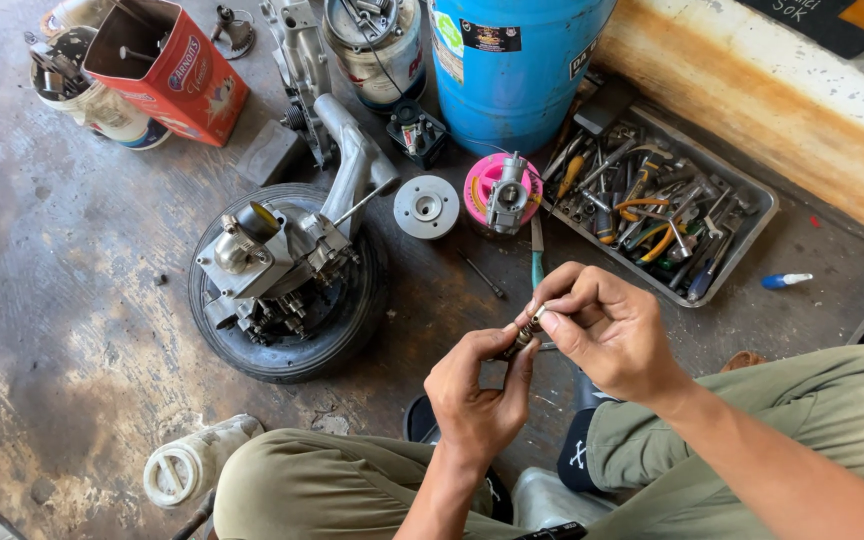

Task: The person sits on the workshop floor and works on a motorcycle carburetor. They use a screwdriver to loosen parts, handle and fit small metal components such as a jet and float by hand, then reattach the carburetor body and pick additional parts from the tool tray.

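Item: small metal fitting (pixel 526 335), pinched between the fingertips of both hands above the concrete floor (pixel 62 300), near the tool tray (pixel 758 200) on its lap-ward side; left hand (pixel 477 395) closed on its lower end, right hand (pixel 607 330) closed on its upper end. Handling, as I judge it: keep the left grip still as the anchor and let only the right fingertips work, turning gently and in line. Also present: engine on a tyre (pixel 287 270), well to the tray's far side.
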